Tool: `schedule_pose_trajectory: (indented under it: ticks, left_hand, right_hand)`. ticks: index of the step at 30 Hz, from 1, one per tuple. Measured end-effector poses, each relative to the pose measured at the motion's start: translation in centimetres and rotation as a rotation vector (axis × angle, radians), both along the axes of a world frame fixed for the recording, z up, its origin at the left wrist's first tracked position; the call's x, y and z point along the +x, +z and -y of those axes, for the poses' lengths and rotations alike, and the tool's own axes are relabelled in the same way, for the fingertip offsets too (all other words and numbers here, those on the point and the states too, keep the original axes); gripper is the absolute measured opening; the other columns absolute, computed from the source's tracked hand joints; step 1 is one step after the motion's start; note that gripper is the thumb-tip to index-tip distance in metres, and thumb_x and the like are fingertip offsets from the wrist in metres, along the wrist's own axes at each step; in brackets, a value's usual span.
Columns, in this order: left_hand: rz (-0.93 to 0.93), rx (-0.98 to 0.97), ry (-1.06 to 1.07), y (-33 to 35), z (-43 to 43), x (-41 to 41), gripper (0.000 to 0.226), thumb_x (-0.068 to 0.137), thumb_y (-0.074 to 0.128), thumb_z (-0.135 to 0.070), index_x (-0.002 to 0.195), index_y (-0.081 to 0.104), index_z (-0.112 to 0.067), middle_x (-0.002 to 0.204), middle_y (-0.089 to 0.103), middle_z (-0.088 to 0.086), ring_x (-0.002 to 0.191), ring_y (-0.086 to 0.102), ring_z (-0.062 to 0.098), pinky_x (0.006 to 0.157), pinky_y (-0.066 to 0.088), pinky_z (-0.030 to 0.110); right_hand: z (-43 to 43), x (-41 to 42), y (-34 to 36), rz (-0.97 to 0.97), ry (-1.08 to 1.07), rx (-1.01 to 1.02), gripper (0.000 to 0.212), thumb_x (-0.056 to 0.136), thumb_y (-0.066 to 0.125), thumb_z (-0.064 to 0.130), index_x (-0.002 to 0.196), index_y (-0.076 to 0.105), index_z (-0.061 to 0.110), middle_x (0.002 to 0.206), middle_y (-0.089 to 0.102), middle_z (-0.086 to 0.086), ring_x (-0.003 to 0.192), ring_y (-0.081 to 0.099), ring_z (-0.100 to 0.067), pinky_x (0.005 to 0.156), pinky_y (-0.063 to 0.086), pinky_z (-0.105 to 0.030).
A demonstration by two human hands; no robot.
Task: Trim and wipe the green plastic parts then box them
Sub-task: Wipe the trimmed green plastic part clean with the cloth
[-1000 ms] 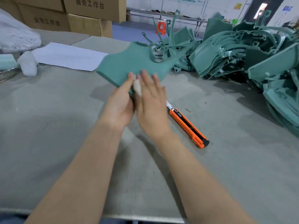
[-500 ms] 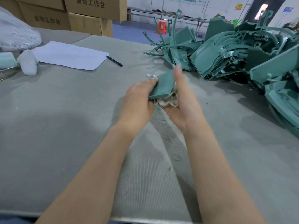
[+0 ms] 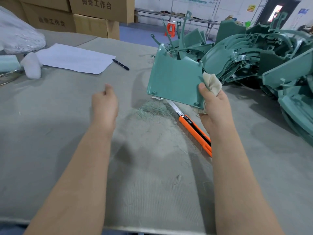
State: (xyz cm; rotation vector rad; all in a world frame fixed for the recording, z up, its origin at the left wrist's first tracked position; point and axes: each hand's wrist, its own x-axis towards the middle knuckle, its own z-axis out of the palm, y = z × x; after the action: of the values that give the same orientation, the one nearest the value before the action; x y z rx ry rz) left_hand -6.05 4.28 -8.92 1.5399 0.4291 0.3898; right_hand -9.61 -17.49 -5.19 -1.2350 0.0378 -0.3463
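My right hand (image 3: 213,107) grips the right edge of a flat green plastic part (image 3: 174,82) together with a crumpled beige cloth (image 3: 212,83), holding the part upright above the table. My left hand (image 3: 105,102) hovers empty to the left, fingers loosely curled, apart from the part. An orange utility knife (image 3: 194,131) with its blade out lies on the table below the part, beside a small heap of green shavings (image 3: 152,109). A large pile of green plastic parts (image 3: 254,53) fills the table's right side.
A white paper sheet (image 3: 74,58) and a black pen (image 3: 121,64) lie at the back left. A white wrapped bundle (image 3: 18,39) and a small white item (image 3: 32,65) sit at the far left. Cardboard boxes (image 3: 94,12) stand behind the grey table (image 3: 50,133).
My left hand has let go of the green part and drawn off to the left. My right hand now holds the part and cloth alone, turned flat toward me, farther right.
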Motion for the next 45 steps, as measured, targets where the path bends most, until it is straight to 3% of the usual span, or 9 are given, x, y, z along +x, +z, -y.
schedule_pose_trajectory:
  ticks: [4,6,10,16,20,23,30,37,45]
  left_hand:
    - [-0.003,0.248,-0.288,-0.4,1.4,-0.4,0.032,0.085,0.056,-0.014,0.114,0.057,-0.028,0.083,0.061,-0.002,0.083,0.056,0.021,0.077,0.045,0.031]
    - [0.041,0.308,-0.392,0.1,2.2,-0.7,0.028,0.086,0.057,-0.019,0.108,0.062,-0.037,0.115,0.06,-0.003,0.113,0.054,0.012,0.094,0.044,0.031]
    - [0.083,-0.241,-0.453,1.8,2.6,-1.7,0.04,0.1,0.038,-0.045,0.091,0.064,-0.016,0.081,0.075,0.0,0.081,0.071,0.014,0.072,0.057,0.026]
    - [0.076,-0.664,-0.749,2.6,3.5,-2.6,0.04,0.091,0.052,-0.041,0.119,0.063,-0.015,0.108,0.072,0.003,0.098,0.069,0.018,0.075,0.058,0.03]
    - [0.076,-0.501,-0.593,2.2,4.7,-2.6,0.027,0.099,0.05,-0.018,0.124,0.058,-0.012,0.112,0.07,0.002,0.098,0.068,0.016,0.075,0.058,0.03]
    - [0.125,-0.538,-0.678,2.6,5.9,-3.1,0.028,0.101,0.043,-0.029,0.118,0.061,-0.015,0.105,0.071,-0.002,0.095,0.069,0.011,0.078,0.056,0.027]
    - [0.229,-0.858,-0.625,3.0,3.6,-3.6,0.054,0.092,0.034,-0.066,0.098,0.064,-0.021,0.1,0.071,-0.013,0.099,0.067,0.003,0.076,0.056,0.023]
    - [0.113,-0.669,-0.778,3.3,6.6,-3.8,0.043,0.102,0.031,-0.042,0.121,0.06,-0.018,0.113,0.07,-0.003,0.104,0.066,0.008,0.095,0.051,0.027]
    - [0.212,-0.84,-0.626,2.7,4.0,-2.6,0.048,0.099,0.033,-0.054,0.099,0.062,-0.015,0.09,0.07,-0.002,0.09,0.069,0.013,0.081,0.057,0.028]
  right_hand:
    - [0.2,0.0,0.2,-0.014,-0.014,0.129,0.019,0.097,0.052,0.003,0.099,0.063,0.019,0.083,0.074,0.009,0.082,0.069,-0.009,0.076,0.057,-0.028]
    - [0.4,-0.1,0.2,-0.034,-0.014,0.184,0.017,0.097,0.053,0.004,0.1,0.062,0.018,0.081,0.074,0.008,0.079,0.07,-0.009,0.073,0.058,-0.029]
    - [0.6,-0.5,0.5,-0.075,0.064,0.251,0.013,0.096,0.052,0.003,0.1,0.061,0.013,0.078,0.075,0.003,0.072,0.072,-0.011,0.061,0.057,-0.026]
    - [-0.6,-0.6,-0.1,-0.139,0.121,-0.216,0.011,0.096,0.056,0.012,0.093,0.065,0.017,0.076,0.072,0.009,0.073,0.067,-0.008,0.073,0.057,-0.033]
    - [-2.6,-0.1,-0.5,-0.004,-0.499,-0.694,0.037,0.101,0.046,0.033,0.127,0.054,0.008,0.114,0.06,0.0,0.105,0.056,-0.013,0.094,0.043,-0.026]
    - [-6.7,-1.0,-1.4,0.13,-0.215,-0.923,0.055,0.105,0.031,0.03,0.151,0.021,0.002,0.16,0.018,-0.015,0.148,0.014,-0.021,0.121,0.004,-0.027]
    - [-10.9,-2.6,-2.5,0.381,0.073,-1.237,0.077,0.089,0.01,0.055,0.152,0.025,0.013,0.162,0.014,0.0,0.149,0.003,-0.011,0.121,-0.006,-0.033]
    - [-6.0,0.9,-2.6,-0.08,-0.091,-0.929,0.06,0.105,0.019,0.039,0.155,0.006,0.01,0.164,0.0,-0.004,0.15,-0.003,-0.013,0.121,-0.005,-0.03]
    - [-9.7,-0.9,-3.0,0.433,0.023,-1.188,0.051,0.097,0.033,0.022,0.146,0.038,0.01,0.157,0.028,-0.005,0.148,0.018,-0.02,0.12,0.004,-0.033]
